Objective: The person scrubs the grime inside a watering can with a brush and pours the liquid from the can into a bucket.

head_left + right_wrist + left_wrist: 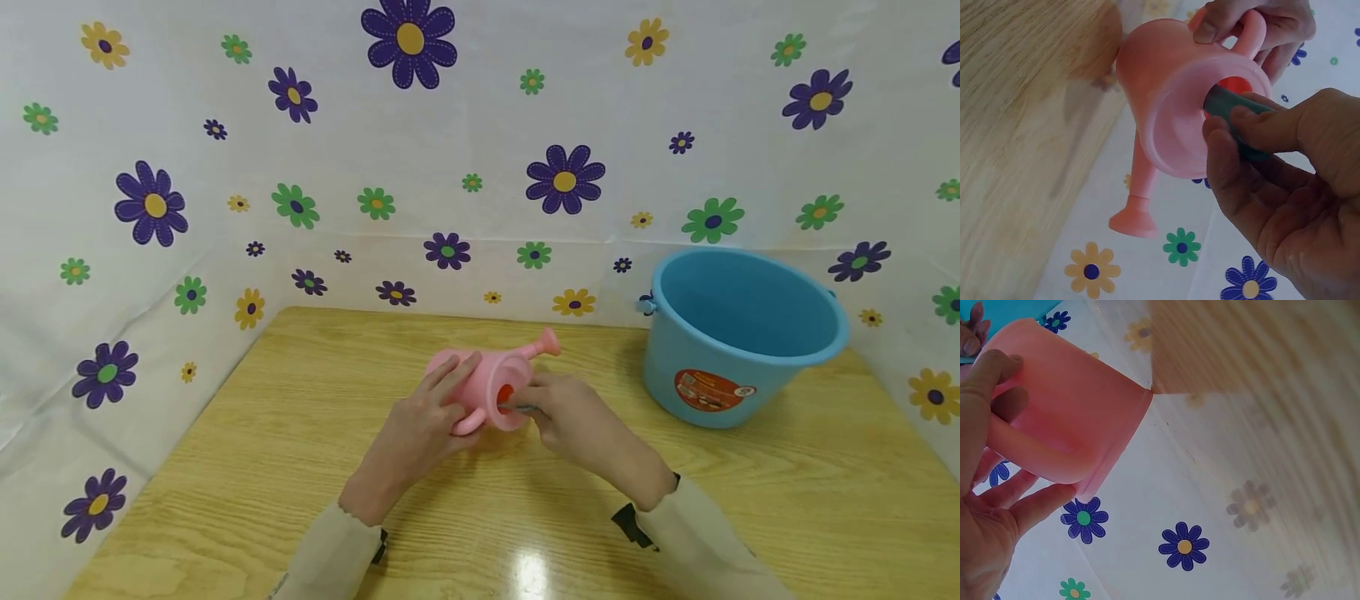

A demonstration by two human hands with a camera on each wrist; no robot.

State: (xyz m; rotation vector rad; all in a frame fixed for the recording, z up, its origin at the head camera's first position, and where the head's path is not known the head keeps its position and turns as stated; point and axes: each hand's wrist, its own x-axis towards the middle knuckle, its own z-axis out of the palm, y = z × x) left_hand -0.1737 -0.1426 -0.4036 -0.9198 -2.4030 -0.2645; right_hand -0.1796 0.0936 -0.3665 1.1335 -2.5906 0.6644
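Note:
A pink watering can (482,385) lies tilted on its side, its round opening toward my right hand and its spout reaching away to the right. My left hand (420,427) holds it around the body and handle; in the left wrist view the fingers (999,367) wrap near the handle. With thumb and fingers my right hand (581,423) pinches a dark green, rod-like piece (1224,103), whose far end is inside the opening. Something red (1236,84) shows within the can beside it; its shape is mostly hidden.
A blue bucket (660,358) with a red label stands at the right rear of the wooden table (300,433). Behind and beside the table hangs a white sheet (330,142) printed with flowers.

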